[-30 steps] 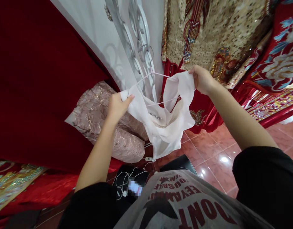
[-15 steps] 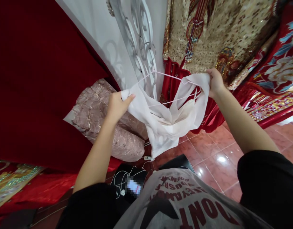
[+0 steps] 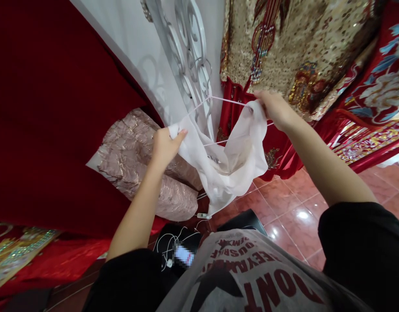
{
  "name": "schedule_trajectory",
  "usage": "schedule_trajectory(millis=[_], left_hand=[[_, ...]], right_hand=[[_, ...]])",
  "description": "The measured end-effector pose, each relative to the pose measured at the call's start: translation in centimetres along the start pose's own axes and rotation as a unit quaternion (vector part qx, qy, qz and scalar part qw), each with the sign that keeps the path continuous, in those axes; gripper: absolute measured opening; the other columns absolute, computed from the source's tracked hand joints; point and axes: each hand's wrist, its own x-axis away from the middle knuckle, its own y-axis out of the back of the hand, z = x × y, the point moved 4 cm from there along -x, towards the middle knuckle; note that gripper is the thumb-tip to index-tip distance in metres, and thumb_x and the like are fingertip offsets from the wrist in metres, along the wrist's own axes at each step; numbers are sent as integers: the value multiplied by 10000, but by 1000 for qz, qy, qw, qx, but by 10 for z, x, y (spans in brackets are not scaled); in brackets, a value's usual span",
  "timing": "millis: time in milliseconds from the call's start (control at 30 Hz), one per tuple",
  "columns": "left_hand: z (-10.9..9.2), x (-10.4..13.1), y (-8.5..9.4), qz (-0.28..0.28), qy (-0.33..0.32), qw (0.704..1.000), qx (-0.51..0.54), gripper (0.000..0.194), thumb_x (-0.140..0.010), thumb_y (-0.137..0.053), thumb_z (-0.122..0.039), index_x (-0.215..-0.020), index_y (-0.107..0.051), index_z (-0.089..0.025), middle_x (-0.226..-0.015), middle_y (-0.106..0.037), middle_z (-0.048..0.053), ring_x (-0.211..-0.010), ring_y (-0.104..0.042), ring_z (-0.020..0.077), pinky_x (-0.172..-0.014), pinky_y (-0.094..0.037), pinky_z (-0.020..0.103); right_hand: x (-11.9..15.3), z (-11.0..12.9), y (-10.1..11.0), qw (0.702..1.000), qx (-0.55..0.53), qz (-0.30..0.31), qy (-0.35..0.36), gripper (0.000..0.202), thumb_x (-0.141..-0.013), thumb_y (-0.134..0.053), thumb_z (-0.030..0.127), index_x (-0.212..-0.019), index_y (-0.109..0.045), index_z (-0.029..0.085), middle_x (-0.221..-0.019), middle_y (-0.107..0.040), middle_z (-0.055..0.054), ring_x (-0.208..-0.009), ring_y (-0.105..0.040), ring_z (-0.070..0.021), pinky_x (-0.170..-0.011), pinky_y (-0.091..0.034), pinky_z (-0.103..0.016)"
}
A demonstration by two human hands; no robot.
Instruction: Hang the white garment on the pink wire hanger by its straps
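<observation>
Head view: toward 9 o'clock we see a drape (image 3: 56, 108), deep red, plain and matte. Right of it, at 8 o'clock, lies pink brocade (image 3: 176, 197), crinkled and glinting, its lower part rounded like a roll. Before it is our left hand (image 3: 165, 145), thumb and fingers pinching the garment's upper left corner. Between 11 and 12 o'clock we see scrollwork (image 3: 171, 47), white, glossy and curled.

Near the centre, the garment (image 3: 215, 173), white, thin and softly creased, sags in a U between our hands: toward 4 o'clock from the left fingers, 7 from the right. Our hanger (image 3: 230, 101), slim and pale, runs through it, its long axis from between 8 and 9 to between 2 and 3 o'clock. Our right hand (image 3: 275, 109) is nearer the bar's right end, which shows just below it, past the cloth. Its fingers close on the garment's upper right edge, their tips partly hidden. Beyond, toward 1 o'clock, we see gold sequins (image 3: 296, 43).
</observation>
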Motion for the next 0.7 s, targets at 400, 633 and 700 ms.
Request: schedule_trajectory(millis=[400, 633, 700], left_hand=[[25, -3, -15, -5, 44, 987, 153, 297, -922, -706, -458, -999, -759, -176, -911, -763, 62, -897, -718, 227, -800, -612, 325], [35, -2, -13, -22, 55, 992, 110, 360, -877, -754, -536, -973, -736, -190, -934, -781, 95, -996, -742, 293, -935, -619, 405], [36, -2, -6, -39, 46, 997, 41, 355, -875, -778, -555, -895, -680, -214, -867, -749, 94, -974, -741, 320, -968, -607, 443]], right_hand=[[22, 28, -17, 985, 151, 87, -10, 249, -851, -832, 379, -916, -733, 160, -857, -733, -104, -920, -735, -295, -879, -641, -500], [14, 10, 19, 918, 386, 21, 93, 375, -824, -880, 484, -947, -715, 171, -1050, -719, -159, -1165, -678, -383, -1033, -551, -571], [11, 4, 32, 926, 344, -13, 153, 411, -848, -858, 539, -990, -711, 183, -1125, -701, -155, -1143, -676, -352, -1030, -553, -567]])
